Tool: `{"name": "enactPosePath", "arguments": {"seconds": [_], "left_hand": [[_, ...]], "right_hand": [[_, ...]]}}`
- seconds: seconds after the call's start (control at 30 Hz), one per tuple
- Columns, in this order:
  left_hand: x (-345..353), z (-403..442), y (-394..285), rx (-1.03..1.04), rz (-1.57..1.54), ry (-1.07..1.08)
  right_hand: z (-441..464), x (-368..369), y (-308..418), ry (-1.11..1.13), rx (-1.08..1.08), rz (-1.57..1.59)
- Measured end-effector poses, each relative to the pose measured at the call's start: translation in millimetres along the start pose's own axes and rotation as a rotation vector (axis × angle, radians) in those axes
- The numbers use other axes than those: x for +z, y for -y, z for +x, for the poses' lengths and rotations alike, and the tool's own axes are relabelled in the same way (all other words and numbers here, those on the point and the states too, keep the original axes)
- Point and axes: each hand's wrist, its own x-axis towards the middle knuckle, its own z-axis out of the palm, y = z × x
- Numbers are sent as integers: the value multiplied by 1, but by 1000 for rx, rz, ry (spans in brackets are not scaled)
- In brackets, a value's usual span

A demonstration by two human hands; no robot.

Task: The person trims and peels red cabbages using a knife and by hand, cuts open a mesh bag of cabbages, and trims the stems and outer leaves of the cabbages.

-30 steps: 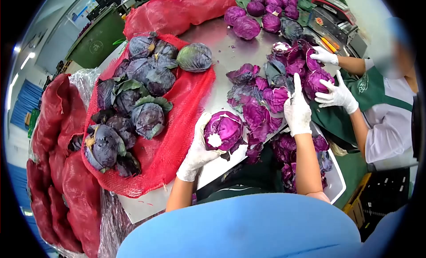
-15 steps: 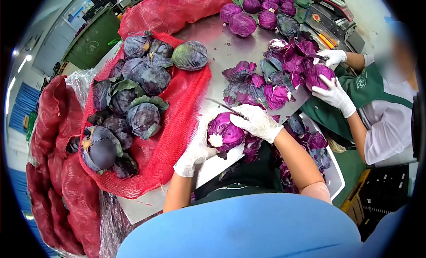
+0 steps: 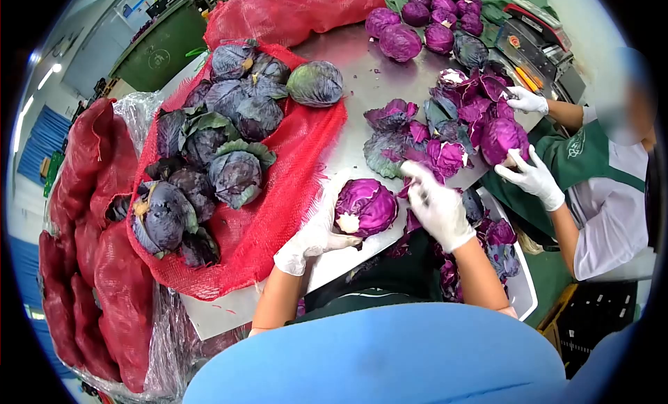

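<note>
A peeled red cabbage (image 3: 366,206), glossy purple with a pale cut stem toward me, rests in my left hand (image 3: 316,230), which is gloved in white and cups it from the left and below. Just right of the cabbage is my right hand (image 3: 440,206), also gloved and apart from it. Its fingers look curled but are smeared by motion, and no knife shows in them. Loose outer cabbage leaves (image 3: 390,154) lie beyond this hand. On the left, unpeeled red cabbages (image 3: 235,178) with dull bluish leaves sit on an opened red mesh sack (image 3: 278,213).
Several peeled cabbages (image 3: 400,42) stand at the table's (image 3: 348,136) far side. A co-worker's gloved hands (image 3: 536,181) hold another cabbage on the right. A white tub (image 3: 527,282) of leaves is at my right. Full red sacks (image 3: 122,279) are piled at left.
My right hand has drawn off the cabbage to the right; the dark knife seen in it before is out of sight. My left hand still holds the cabbage, now showing more fully.
</note>
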Motion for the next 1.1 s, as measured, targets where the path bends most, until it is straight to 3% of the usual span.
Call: {"name": "enactPosePath", "arguments": {"seconds": [0.07, 0.1, 0.3, 0.57, 0.63, 0.7, 0.77, 0.8, 0.83, 0.9, 0.97, 1.1], "left_hand": [[10, 5, -5, 46, 116, -36], [14, 7, -6, 61, 152, -47], [21, 15, 1, 137, 404, -190], [34, 14, -6, 162, 734, -252], [37, 16, -6, 125, 764, -253], [41, 15, -10, 133, 769, -251], [48, 13, -22, 196, 966, -199], [51, 13, -27, 222, 972, -198], [53, 13, -26, 224, 972, -194], [57, 16, -27, 217, 947, -221], [61, 18, -30, 189, 911, -212], [58, 19, -25, 132, 825, -226]], "right_hand": [[-17, -10, 18, 148, -145, -25], [-27, 0, 12, 78, -218, -29], [-55, -7, 8, 181, -180, -37], [-51, -14, 6, 319, -114, -336], [-46, -22, 13, 174, -112, -520], [-27, -31, -2, -194, -240, -547], [-1, -57, -12, -505, -136, -358], [2, -62, -8, -467, -96, -215], [2, -57, -7, -265, 40, 148], [-1, -35, 13, -143, -193, 168], [-7, -24, 22, 58, -116, 80], [-16, -27, 22, 125, 1, 62]]}}
